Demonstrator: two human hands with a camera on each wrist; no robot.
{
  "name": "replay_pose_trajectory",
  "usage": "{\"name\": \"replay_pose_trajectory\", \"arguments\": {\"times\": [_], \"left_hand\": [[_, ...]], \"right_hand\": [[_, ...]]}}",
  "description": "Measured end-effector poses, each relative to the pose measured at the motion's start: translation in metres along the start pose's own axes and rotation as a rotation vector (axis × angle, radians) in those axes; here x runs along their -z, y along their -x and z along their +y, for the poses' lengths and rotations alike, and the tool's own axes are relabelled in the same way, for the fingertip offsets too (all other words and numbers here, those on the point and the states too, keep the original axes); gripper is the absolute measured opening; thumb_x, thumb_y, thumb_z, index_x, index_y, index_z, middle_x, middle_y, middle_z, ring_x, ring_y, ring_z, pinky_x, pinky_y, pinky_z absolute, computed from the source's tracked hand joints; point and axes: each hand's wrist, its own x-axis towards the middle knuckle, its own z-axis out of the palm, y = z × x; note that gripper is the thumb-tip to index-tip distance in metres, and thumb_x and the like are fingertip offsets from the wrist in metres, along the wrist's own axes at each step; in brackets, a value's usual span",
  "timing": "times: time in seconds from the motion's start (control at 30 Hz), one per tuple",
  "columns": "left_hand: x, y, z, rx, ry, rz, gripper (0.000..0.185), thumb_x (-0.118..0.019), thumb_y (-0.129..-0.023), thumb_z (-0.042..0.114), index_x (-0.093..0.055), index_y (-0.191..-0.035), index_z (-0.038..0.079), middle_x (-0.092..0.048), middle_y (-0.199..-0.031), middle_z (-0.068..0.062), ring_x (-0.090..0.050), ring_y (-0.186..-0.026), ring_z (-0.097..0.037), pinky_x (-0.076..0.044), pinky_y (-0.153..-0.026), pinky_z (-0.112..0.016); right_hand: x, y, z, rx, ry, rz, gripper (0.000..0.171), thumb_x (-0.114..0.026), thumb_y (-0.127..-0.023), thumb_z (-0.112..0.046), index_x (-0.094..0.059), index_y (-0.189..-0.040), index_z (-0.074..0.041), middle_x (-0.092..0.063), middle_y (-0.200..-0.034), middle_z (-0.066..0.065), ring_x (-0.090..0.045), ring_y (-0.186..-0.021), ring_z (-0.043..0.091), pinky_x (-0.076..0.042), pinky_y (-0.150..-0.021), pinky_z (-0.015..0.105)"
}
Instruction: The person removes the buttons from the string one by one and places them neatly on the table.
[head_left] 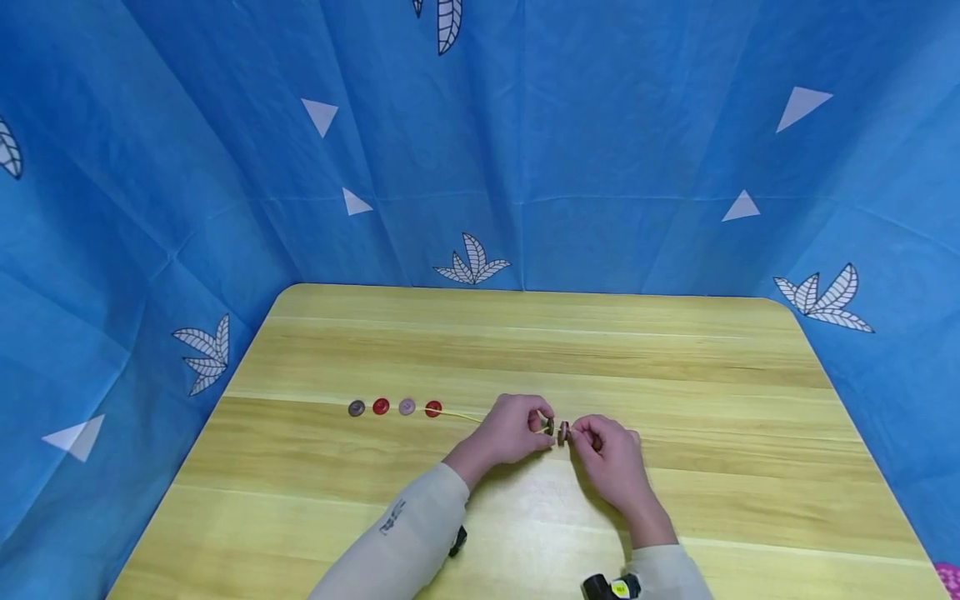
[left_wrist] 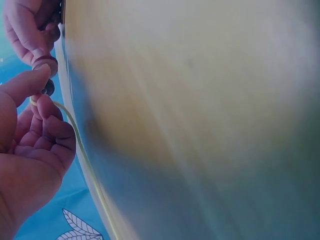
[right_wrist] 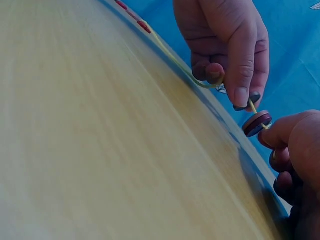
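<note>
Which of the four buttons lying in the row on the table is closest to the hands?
The red button at the row's right end, nearest the left hand.

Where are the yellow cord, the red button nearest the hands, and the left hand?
yellow cord (right_wrist: 175, 62), right wrist view, its middle stretch.
red button (head_left: 433, 408), head view, its centre.
left hand (head_left: 513, 427), head view, its back.

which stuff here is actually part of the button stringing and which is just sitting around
In the work:
- left hand, pinching a dark button on the yellow cord
- right hand, pinching the reddish-brown button at the cord's end
- four buttons in a row further along the cord

Just there:
- wooden table
- blue patterned cloth behind
</note>
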Motion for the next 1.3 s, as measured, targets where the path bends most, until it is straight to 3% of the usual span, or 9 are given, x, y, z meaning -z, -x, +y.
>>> {"name": "replay_pose_trajectory", "arguments": {"times": [0.67,1.3], "left_hand": [[0.019,0.008,-0.013,0.045,0.041,0.045,0.028,-0.085,-0.081,0.012,-0.072,-0.105,0.006,-0.058,-0.069,0.006,-0.052,-0.061,-0.007,-0.048,-0.07,-0.025],[0.043,0.016,-0.019,0.089,0.118,0.109,0.03,-0.082,-0.083,0.009,-0.072,-0.111,0.002,-0.059,-0.071,0.002,-0.049,-0.058,-0.01,-0.045,-0.058,-0.026]], "right_hand": [[-0.001,0.001,-0.001,0.014,0.066,-0.009,0.019,-0.069,-0.091,-0.007,-0.062,-0.079,-0.02,-0.044,-0.062,-0.016,-0.047,-0.06,0.008,-0.03,-0.076,0.04],[0.0,-0.001,-0.001,0.034,0.053,-0.01,0.02,-0.071,-0.09,-0.005,-0.065,-0.078,-0.021,-0.044,-0.061,-0.017,-0.044,-0.056,0.007,-0.027,-0.077,0.04]]}}
